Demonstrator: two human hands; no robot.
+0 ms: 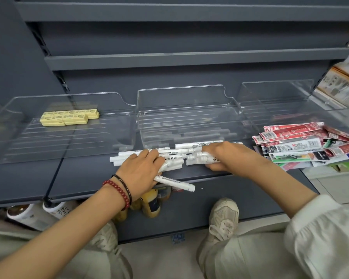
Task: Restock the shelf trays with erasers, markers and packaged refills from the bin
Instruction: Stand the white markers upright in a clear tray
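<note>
markers [177, 151], centre frame: light, stiff, smooth, likely to roll. left hand [141, 167] presses them flat; right hand [224, 156] grips a bundle mid-barrel.

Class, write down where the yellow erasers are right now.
In the head view, the yellow erasers lie at the back of the left clear tray, up and left of the white markers.

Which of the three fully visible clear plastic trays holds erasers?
The left clear plastic tray, with pale yellow block erasers at its back; the middle tray and right tray hold none.
</note>
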